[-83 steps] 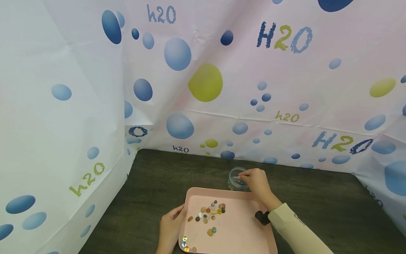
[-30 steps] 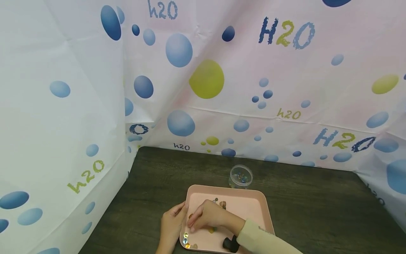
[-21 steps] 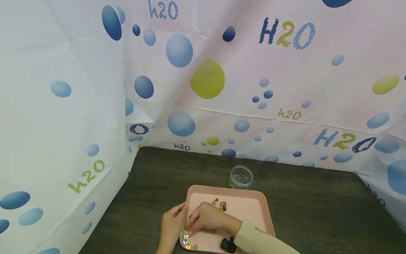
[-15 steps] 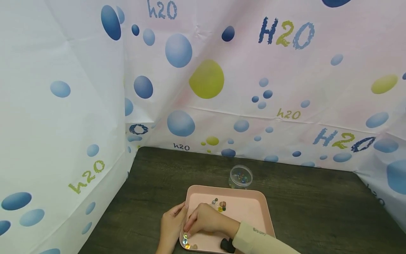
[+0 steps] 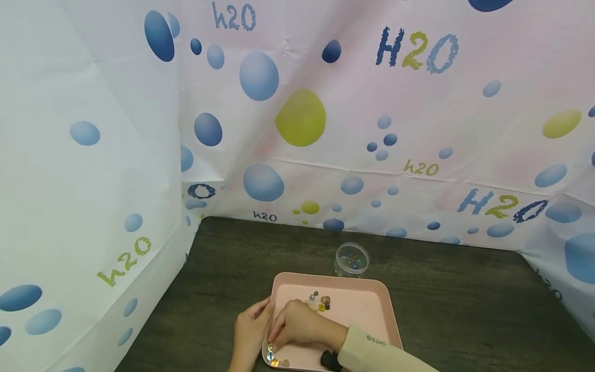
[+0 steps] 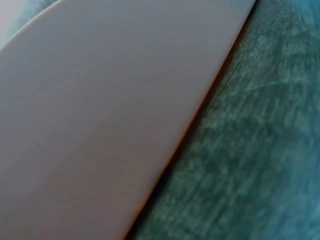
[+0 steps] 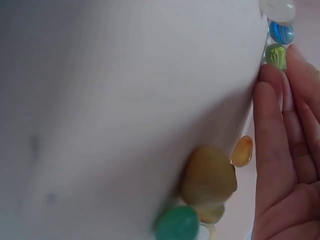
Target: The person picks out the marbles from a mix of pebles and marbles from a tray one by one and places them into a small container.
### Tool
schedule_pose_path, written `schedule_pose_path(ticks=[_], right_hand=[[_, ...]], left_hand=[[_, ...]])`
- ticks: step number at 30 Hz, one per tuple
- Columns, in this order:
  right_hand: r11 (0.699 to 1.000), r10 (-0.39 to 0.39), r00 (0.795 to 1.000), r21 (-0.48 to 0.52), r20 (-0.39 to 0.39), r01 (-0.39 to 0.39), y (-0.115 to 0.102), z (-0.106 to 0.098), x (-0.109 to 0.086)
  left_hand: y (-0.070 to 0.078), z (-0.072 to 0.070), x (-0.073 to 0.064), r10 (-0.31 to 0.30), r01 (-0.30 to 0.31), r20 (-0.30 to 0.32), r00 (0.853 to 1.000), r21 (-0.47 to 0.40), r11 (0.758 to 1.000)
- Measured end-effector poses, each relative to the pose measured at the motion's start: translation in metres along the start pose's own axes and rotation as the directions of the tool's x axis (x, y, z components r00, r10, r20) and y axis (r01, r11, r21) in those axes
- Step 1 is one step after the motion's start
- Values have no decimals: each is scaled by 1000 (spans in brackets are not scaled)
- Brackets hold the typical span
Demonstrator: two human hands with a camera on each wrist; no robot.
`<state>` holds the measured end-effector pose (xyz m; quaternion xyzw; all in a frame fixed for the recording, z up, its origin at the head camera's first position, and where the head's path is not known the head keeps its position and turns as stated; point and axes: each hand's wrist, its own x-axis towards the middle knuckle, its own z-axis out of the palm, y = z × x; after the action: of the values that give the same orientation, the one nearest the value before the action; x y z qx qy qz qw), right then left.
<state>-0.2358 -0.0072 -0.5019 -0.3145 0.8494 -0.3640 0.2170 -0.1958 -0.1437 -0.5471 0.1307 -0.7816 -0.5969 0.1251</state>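
My left hand (image 5: 249,333) grips the left rim of a pink tray (image 5: 355,294), thumb and fingers at its edge. In the left wrist view, the tray's wall (image 6: 100,110) fills most of the picture. My right hand (image 5: 302,323) reaches across the tray to its near left corner, thumb and fingertips drawn together at a yellow-green glass marble (image 7: 276,56). Beyond this sit a blue marble (image 7: 281,32) and a whitish stone (image 7: 280,10). In the head view the blue marble (image 5: 270,356) and an orange marble (image 5: 275,362) line the corner.
Behind the tray stands a clear round jar (image 5: 351,260) with several coloured marbles inside. Mixed polished stones (image 5: 322,305) lie toward the tray's far side, partly hidden by my right hand. A black wrist device (image 5: 331,360) sits on my right wrist. Dark wood table (image 5: 232,258) surrounds the tray.
My right hand has gone from the jar to the tray's near left corner, then edged slightly nearer the row of marbles. The left hand keeps its grip on the rim.
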Motion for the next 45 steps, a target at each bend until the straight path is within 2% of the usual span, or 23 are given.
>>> schedule_pose_path(ticks=[6, 10, 12, 18, 24, 26, 29, 33, 39, 45], right_hand=[[993, -21, 1000, -116, 8, 22, -2, 1, 2], [989, -33, 999, -143, 14, 35, -2, 1, 3], [992, -43, 999, -117, 17, 44, 0, 1, 3], [996, -67, 997, 58, 24, 65, 9, -4, 0], [994, 4, 999, 111, -42, 0, 13, -27, -7], [985, 26, 997, 173, -66, -14, 16, -38, -11], [951, 46, 994, 310, -97, -14, 23, -56, -20], [909, 79, 981, 418, -177, 2, 34, -80, -35], [861, 155, 950, 508, -270, 5, 49, -109, -54], [812, 220, 920, 584, -326, 13, 59, -125, -67]], left_hand=[[0, -1, 0, 5, -5, -4, 1000, 1, 1000], [-1, -1, 0, 7, -7, -2, 1000, 1, 1000], [-1, -1, 0, 6, -6, 1, 1000, 0, 1000], [-3, 0, -1, 0, 0, 7, 1000, -2, 1000], [-4, 1, -1, 17, -17, 2, 1000, -25, 1000], [-3, 2, -1, 14, -13, 4, 1000, -42, 999], [-3, 3, -1, 3, -3, -1, 1000, -66, 998], [-2, 3, -2, -8, 8, -12, 1000, -76, 997], [-1, 3, -2, -11, 9, -21, 1000, -67, 998], [-1, 4, -2, -21, 19, -14, 1000, -77, 997]])
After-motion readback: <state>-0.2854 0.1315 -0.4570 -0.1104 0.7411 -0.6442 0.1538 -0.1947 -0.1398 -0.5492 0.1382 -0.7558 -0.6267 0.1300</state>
